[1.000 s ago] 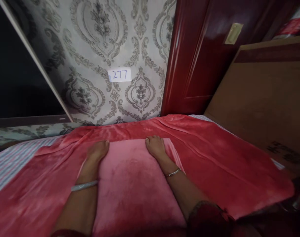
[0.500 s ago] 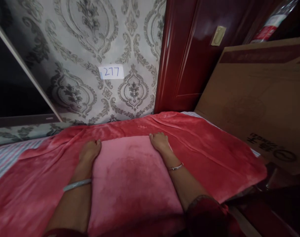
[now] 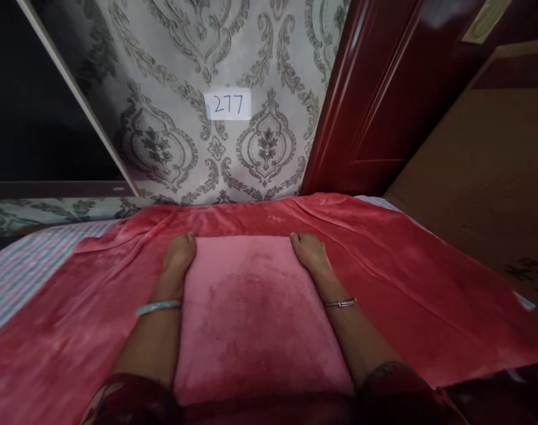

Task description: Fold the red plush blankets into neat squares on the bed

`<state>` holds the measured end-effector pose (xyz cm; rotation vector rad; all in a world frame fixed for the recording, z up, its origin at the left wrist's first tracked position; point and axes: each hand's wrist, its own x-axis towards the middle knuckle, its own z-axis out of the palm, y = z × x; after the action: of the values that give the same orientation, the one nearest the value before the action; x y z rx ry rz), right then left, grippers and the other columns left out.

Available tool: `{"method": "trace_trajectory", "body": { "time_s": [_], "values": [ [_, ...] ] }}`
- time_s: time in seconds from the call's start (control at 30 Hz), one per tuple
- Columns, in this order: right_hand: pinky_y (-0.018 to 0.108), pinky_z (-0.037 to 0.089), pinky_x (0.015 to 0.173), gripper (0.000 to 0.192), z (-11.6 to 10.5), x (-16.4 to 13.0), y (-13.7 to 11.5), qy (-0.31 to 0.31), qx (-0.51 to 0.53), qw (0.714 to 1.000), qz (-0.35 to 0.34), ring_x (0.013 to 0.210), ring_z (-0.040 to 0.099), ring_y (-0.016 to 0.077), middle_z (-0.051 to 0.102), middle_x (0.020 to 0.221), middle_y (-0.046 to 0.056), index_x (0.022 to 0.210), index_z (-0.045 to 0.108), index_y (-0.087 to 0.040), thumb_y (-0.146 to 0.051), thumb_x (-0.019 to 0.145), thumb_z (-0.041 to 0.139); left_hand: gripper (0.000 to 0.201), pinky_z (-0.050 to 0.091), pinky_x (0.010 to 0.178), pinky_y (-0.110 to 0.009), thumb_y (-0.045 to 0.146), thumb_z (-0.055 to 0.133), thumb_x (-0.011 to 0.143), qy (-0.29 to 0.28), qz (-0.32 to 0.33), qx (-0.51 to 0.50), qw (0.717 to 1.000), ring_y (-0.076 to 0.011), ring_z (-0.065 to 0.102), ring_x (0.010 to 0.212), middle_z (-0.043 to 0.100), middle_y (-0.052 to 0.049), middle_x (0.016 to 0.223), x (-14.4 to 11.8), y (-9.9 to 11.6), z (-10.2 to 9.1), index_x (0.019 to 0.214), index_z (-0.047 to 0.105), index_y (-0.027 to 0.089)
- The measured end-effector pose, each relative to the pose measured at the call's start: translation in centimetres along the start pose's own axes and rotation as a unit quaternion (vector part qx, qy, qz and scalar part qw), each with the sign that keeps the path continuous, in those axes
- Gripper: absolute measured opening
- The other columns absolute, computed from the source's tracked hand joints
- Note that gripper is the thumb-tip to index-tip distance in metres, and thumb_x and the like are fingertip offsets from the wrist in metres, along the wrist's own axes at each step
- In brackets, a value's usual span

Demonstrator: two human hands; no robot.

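Because the pink folded cloth (image 3: pixel 255 307) lies in the middle of the red blanket (image 3: pixel 419 295), the left hand (image 3: pixel 179 255) and right hand (image 3: pixel 310 252) press its far corners. The fingers look flat, not gripping, though it is dim.

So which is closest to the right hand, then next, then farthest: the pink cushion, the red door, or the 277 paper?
From the right hand:
1. Pink cushion, touching it on the hand's left side.
2. Red door, behind the hand and to the right, past the red blanket.
3. 277 paper, high on the patterned wall, up and to the left.
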<state>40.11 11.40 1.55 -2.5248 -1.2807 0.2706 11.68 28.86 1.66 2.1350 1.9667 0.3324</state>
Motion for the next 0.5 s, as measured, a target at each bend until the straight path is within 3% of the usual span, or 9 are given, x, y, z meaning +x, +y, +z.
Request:
{"method": "trace_trajectory", "body": {
  "time_s": [0.33, 0.5],
  "values": [
    [0.043, 0.041, 0.105, 0.05, -0.6, -0.2, -0.3, 0.026, 0.072, 0.997, 0.002, 0.128, 0.058, 0.0303, 0.067, 0.131, 0.021, 0.12, 0.072, -0.012, -0.04, 0.103, 0.035, 0.057, 0.053, 0.094, -0.05, 0.036, 0.029, 0.097, -0.014, -0.002, -0.022, 1.0, -0.0403, 0.065, 0.118, 0.068, -0.031, 0.125, -1.3, 1.3, -1.8, 0.116, 0.071, 0.003],
    [0.045, 0.04, 0.109, 0.051, -2.5, -0.8, 2.8, 0.05, 0.155, 0.987, 0.004, 0.131, 0.057, 0.0297, 0.061, 0.14, 0.021, 0.139, 0.059, -0.012, -0.04, 0.101, 0.04, 0.051, 0.055, 0.093, -0.043, 0.043, 0.044, 0.093, -0.001, 0.037, -0.069, 0.997, -0.0354, 0.07, 0.111, 0.073, -0.026, 0.117, -2.4, 0.1, -4.7, 0.111, 0.073, 0.005]
  ]
}}
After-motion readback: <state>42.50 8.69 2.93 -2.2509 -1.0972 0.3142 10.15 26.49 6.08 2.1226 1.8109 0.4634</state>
